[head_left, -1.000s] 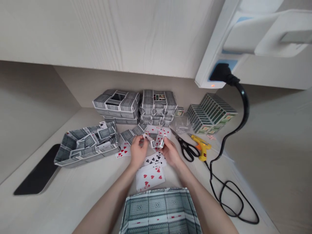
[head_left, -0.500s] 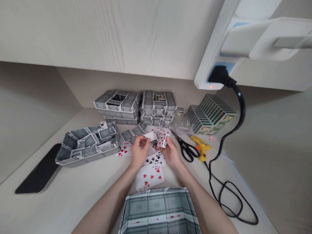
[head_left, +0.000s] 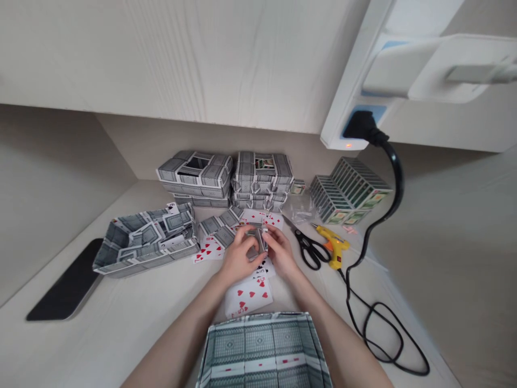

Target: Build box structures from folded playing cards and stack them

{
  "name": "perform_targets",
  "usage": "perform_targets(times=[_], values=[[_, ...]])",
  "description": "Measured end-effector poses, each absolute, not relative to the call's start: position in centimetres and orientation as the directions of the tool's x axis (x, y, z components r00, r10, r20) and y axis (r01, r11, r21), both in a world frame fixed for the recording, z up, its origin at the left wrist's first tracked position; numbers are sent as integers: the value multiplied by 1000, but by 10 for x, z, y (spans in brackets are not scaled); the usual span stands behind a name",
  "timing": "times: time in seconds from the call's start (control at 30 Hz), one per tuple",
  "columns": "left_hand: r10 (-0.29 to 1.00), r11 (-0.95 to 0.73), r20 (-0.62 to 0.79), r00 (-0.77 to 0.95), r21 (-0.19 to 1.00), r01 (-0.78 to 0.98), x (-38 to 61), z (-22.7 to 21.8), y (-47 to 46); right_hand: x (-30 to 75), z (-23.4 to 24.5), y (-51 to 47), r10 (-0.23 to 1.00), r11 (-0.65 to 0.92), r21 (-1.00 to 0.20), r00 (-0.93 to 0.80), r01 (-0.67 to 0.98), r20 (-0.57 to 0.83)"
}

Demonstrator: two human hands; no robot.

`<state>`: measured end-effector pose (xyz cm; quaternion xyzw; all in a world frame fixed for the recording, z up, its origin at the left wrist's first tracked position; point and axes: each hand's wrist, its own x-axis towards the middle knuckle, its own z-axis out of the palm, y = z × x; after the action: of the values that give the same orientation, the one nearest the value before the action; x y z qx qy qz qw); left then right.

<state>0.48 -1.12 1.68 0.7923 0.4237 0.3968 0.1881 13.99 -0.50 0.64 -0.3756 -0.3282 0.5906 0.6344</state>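
Note:
My left hand (head_left: 239, 256) and my right hand (head_left: 278, 249) meet over the middle of the table. Between them is a folded playing card (head_left: 260, 240), its grey patterned back showing. The left fingers curl round its left side, while the right fingers pinch its right edge. Beneath my hands lie loose playing cards, among them a five of hearts (head_left: 248, 295) nearer me and a heart card (head_left: 208, 250) to the left. Grey-backed folded cards (head_left: 223, 234) rest just beyond the left hand. A large box made of cards (head_left: 260, 342) stands between my forearms.
A card-made tray (head_left: 149, 261) holding folded cards stands left, beside a black flat object (head_left: 64, 283). Card boxes (head_left: 194, 172) are stacked at the back. Black scissors (head_left: 311, 250), a yellow glue gun (head_left: 333, 245) and its looping cord (head_left: 398, 358) lie right, below a power strip (head_left: 347, 126).
My hands have come together. The folded card has turned from its red-pipped face to its grey back, and the left hand now closes round its side.

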Motion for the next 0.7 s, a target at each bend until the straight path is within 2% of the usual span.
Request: perform_targets(times=[0.1, 0.3, 0.7], values=[[819, -574, 448, 358, 640, 511, 3, 14, -11, 141, 6, -5, 995, 32, -871, 94, -491, -16], [854, -521, 420, 309, 679, 517, 3, 10, -8, 142, 10, -6, 998, -25, -825, 32, -565, -53], [866, -500, 391, 313, 668, 551, 5, 12, -10, 140, 8, -5, 997, -79, -894, -15, -441, -80]])
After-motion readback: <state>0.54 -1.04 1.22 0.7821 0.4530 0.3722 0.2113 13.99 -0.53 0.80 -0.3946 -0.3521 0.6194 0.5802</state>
